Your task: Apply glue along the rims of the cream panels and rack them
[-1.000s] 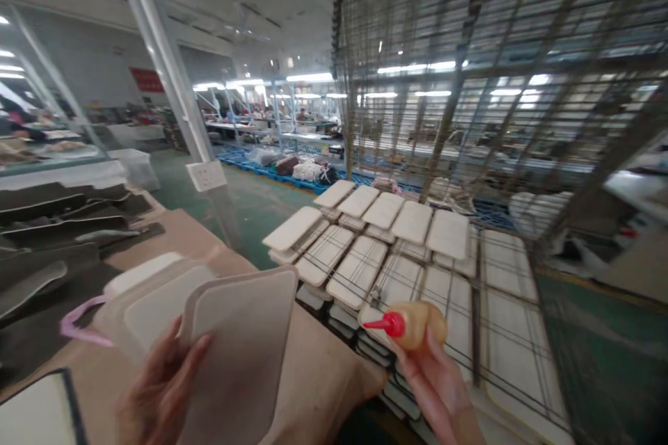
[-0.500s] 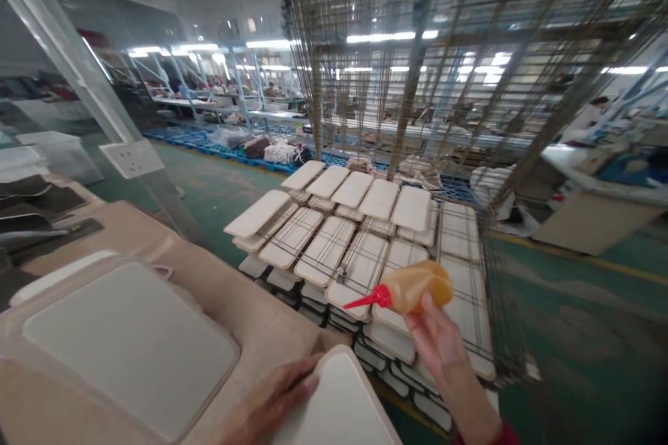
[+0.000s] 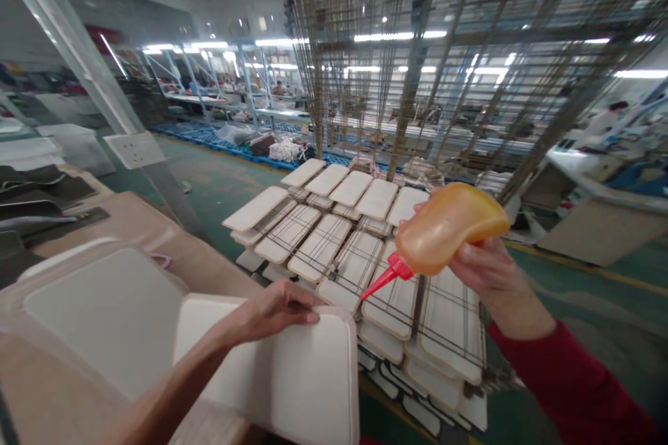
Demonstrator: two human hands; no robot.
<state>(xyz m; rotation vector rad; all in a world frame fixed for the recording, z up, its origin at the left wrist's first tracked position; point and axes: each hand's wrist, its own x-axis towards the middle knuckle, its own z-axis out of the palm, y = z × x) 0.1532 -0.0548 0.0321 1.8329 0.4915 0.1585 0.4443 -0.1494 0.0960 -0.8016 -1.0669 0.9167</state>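
My right hand (image 3: 488, 271) is wrapped round a squeeze bottle (image 3: 443, 226) of amber liquid, lifted above the rack. The bottle tilts down to the left, its red nozzle (image 3: 389, 272) close to the corner of a white panel. That white rounded panel (image 3: 307, 375) is gripped at its upper edge by my left hand (image 3: 276, 309), thumb on the face. The panel is raised at an angle over the table's right edge. To its left lies another white panel (image 3: 109, 306) with a beige rim, on top of others.
A wire rack (image 3: 365, 250) with rows of similar panels stands ahead, its upper mesh shelves (image 3: 376, 35) tilted up. Brown paper covers the table (image 3: 209, 261). Dark curved pieces (image 3: 39, 201) lie at the left, near a metal post with a socket plate (image 3: 134, 150).
My right hand has raised the squeeze bottle and brought it closer, turning the nozzle further down. My left hand has lifted the white panel and moved up with it.
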